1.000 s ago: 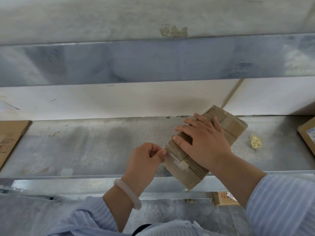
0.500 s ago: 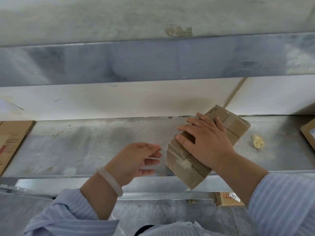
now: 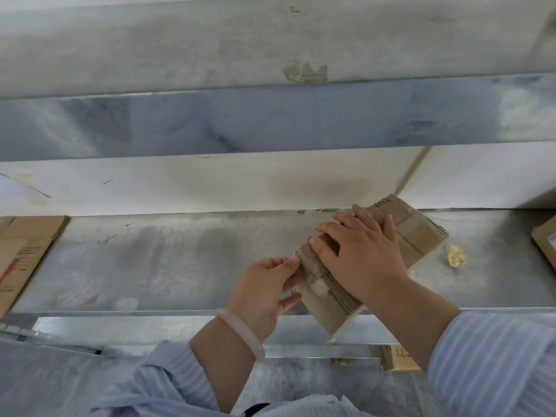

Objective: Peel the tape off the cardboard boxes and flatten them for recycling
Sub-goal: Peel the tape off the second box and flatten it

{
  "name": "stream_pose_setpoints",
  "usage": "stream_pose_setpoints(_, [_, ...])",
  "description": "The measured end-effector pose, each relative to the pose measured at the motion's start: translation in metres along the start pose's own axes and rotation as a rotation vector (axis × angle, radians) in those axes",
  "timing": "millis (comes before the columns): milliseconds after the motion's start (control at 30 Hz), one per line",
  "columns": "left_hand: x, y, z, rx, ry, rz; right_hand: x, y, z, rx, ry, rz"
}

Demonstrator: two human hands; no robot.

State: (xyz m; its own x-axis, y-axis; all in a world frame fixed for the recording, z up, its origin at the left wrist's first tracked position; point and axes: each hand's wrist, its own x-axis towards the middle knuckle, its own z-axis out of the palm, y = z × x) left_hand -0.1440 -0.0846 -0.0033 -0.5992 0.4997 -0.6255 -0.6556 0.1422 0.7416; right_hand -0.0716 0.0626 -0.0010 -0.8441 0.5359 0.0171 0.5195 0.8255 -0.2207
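Left end: a flat cardboard sheet [image 3: 24, 254] covered the table [image 3: 168, 266] there.
Middle: bare metal ran open between that sheet and the left grip [image 3: 264, 287], the widest way in.
Centre-right: a folded box [image 3: 418, 233] lay slantwise under the flat right grip [image 3: 364, 257], blocking passage.
Right: a tape wad [image 3: 455, 256] and an edge box [image 3: 546, 242] left narrow gaps.
Above: an upper shelf [image 3: 270, 115] overhung the rear.

One wide-angle camera, worn on the person's head, looked forward and steeply down from close above. The fingers [image 3: 329, 227] of the right hand [image 3: 365, 255] lay slightly right of centre, the left hand [image 3: 263, 288] just beside them. The metal worktop [image 3: 165, 260] spread left and right of the fingers; beyond them rose a wall [image 3: 210, 185] and a ledge [image 3: 270, 115], behind them striped sleeves [image 3: 487, 365].
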Motion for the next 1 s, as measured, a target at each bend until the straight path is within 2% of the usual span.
stream_pose_setpoints(133, [0.002,0.001,0.003,-0.118,-0.050,-0.046,0.001,0.001,0.000,0.009,-0.005,0.002])
stream_pose_setpoints(400, [-0.005,0.013,-0.003,0.023,-0.081,0.027,0.001,0.002,-0.002,0.028,-0.018,0.005])
stream_pose_setpoints(700, [-0.003,0.007,-0.010,-0.060,-0.087,0.087,0.000,0.001,-0.002,0.029,-0.012,-0.004])
stream_pose_setpoints(767, [-0.001,0.005,-0.011,0.027,-0.082,0.156,0.000,0.001,-0.002,0.033,-0.007,-0.002])
stream_pose_setpoints(1000, [-0.001,-0.009,-0.013,0.458,0.132,0.595,0.000,0.001,-0.002,0.041,-0.014,0.007])
